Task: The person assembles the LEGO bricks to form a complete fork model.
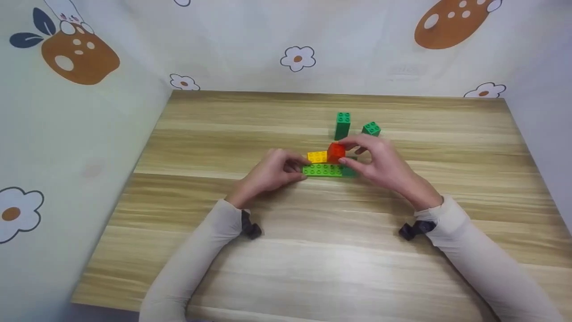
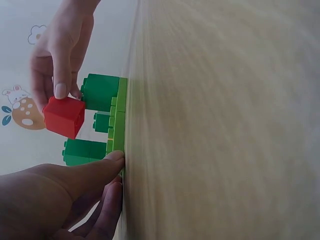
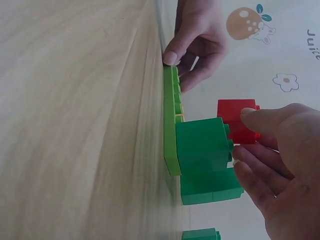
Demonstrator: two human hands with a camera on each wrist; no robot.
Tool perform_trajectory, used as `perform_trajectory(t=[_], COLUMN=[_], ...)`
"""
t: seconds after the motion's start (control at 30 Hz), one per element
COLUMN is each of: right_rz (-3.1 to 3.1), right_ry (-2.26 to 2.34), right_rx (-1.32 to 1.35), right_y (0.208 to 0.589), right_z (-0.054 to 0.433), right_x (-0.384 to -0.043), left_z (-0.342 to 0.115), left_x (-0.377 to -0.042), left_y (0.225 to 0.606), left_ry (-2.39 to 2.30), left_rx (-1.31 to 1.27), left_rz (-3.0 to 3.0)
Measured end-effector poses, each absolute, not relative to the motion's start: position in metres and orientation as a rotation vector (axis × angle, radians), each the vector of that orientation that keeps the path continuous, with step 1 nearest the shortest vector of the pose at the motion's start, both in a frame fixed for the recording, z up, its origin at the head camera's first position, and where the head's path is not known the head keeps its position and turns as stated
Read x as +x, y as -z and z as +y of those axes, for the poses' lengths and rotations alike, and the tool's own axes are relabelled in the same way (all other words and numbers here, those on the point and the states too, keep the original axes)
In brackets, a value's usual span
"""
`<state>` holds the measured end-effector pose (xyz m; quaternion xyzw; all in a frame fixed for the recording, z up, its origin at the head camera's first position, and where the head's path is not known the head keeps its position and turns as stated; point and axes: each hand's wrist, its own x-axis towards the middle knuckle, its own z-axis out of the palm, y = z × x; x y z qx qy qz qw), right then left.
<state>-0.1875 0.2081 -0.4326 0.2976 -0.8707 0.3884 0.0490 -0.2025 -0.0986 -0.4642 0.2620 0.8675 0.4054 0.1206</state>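
Note:
My right hand pinches a red toy building brick between thumb and fingers. In the left wrist view the red brick is held clear of a long light green studded piece on the table. The left hand grips the left end of that light green piece with thumb and fingers. At the piece's right end stands a dark green block, partly covered by the right hand in the head view. A flat yellow studded piece shows just behind the light green one.
Behind the right hand, a tall green block stands on the wooden table. A smaller green block sits to its right, partly hidden by the fingers. Patterned walls border the table at the back and sides.

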Motion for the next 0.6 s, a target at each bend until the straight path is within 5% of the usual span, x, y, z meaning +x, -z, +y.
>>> perform_trajectory(t=[0.6], right_rz=[-2.789], right_ry=[-1.088], right_rx=[0.942], right_y=[0.444], right_z=[0.202], right_x=[-0.185], left_z=[-0.097], left_x=[-0.202], left_y=[0.464], left_ry=[-1.236], left_rx=[0.731], left_rz=[2.492])
